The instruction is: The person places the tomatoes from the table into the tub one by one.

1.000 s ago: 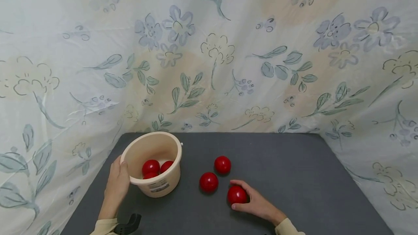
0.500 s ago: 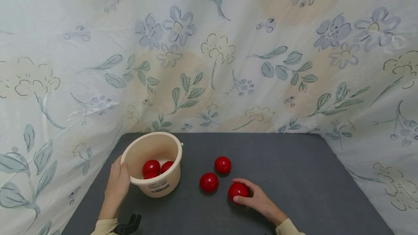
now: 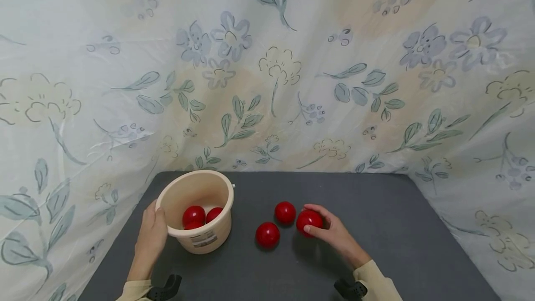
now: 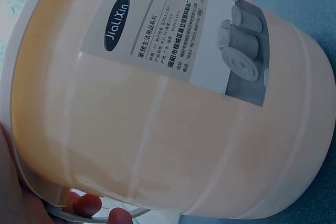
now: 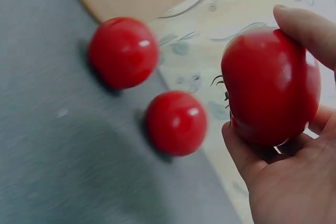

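Nearest me, I log the left hand (image 3: 150,236) with fingers curled round the rim of the cream bucket (image 3: 221,229), which stands toward the left of the grey bench (image 3: 359,199) and has red tomatoes (image 3: 193,215) inside. I note the right hand (image 3: 338,238) with fingers and thumb clamped on the held tomato (image 3: 308,223), above the bench with a shadow below it. Between it and the bucket lie the near loose tomato (image 3: 267,235) and, farther back, the far loose tomato (image 3: 285,213), not touching; behind everything hangs a floral cloth (image 3: 276,106).
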The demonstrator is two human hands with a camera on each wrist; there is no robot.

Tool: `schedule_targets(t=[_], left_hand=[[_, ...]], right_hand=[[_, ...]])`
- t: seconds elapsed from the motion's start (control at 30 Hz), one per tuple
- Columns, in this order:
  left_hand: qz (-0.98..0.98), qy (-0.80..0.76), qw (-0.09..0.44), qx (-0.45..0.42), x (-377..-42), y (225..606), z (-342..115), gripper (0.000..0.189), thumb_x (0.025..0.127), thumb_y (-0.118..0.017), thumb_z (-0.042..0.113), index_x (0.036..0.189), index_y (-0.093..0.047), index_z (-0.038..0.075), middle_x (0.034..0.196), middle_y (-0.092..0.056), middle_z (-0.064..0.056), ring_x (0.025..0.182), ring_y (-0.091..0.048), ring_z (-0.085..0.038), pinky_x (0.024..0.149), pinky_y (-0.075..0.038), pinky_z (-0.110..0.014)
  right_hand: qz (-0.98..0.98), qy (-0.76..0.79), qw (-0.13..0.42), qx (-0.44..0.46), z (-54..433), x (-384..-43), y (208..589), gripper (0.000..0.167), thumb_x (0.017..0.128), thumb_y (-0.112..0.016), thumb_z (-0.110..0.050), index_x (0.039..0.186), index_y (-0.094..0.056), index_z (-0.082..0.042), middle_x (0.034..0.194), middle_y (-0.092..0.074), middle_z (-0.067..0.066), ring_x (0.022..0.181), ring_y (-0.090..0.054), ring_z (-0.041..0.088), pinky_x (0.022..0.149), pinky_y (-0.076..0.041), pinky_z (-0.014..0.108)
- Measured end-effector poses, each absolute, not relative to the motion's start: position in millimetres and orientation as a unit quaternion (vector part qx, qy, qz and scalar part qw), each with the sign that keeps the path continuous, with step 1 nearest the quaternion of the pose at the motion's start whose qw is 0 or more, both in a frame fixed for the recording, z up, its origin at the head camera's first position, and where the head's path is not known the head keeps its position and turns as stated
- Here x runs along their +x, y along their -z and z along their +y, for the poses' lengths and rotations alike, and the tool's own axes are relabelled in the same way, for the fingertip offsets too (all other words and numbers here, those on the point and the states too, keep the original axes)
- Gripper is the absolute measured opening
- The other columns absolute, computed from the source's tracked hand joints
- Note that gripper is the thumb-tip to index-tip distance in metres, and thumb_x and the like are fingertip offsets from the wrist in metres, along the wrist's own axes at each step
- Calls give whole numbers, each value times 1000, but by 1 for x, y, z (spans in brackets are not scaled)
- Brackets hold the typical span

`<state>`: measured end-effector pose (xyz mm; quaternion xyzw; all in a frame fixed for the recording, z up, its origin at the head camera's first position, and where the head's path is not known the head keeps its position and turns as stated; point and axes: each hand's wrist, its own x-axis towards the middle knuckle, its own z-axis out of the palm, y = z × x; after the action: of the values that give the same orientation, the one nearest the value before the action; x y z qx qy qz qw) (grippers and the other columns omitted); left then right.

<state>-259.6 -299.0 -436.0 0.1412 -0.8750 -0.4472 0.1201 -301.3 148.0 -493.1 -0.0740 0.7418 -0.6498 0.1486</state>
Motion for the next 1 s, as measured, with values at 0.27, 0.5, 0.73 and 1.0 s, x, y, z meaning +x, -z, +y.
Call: schedule_targets(t=[0.27,0.5,0.73,1.0], left_hand=[[-876,446,117,144,-260,437,-299,59,109,-17,30,159,-23,-1,155,-30,-31,148,-28,-49,112,-21,-75],[-874,448,120,145,-259,437,-300,59,109,-18,30,158,-22,-2,155,-29,-32,148,-28,-50,113,-21,-76],[-876,445,115,148,-259,437,-301,59,109,-17,30,159,-22,-1,156,-29,-31,148,-27,-50,114,-20,-75],[-873,449,114,151,-260,436,-300,59,109,-17,31,159,-21,0,157,-28,-30,149,-26,-49,114,-19,-75]], right_hand=[[744,648,106,-123,150,-320,461,56,95,-71,-23,147,-49,-18,147,-52,11,121,-56,26,93,-56,35],[750,638,90,-149,145,-336,425,61,95,-71,-25,149,-46,-17,149,-52,12,123,-54,28,93,-55,36],[741,653,74,-139,138,-348,397,60,96,-70,-27,150,-45,-22,147,-51,10,128,-50,29,97,-54,37],[737,655,57,-157,129,-361,370,59,96,-69,-30,150,-45,-22,149,-49,8,133,-46,30,99,-52,36]])
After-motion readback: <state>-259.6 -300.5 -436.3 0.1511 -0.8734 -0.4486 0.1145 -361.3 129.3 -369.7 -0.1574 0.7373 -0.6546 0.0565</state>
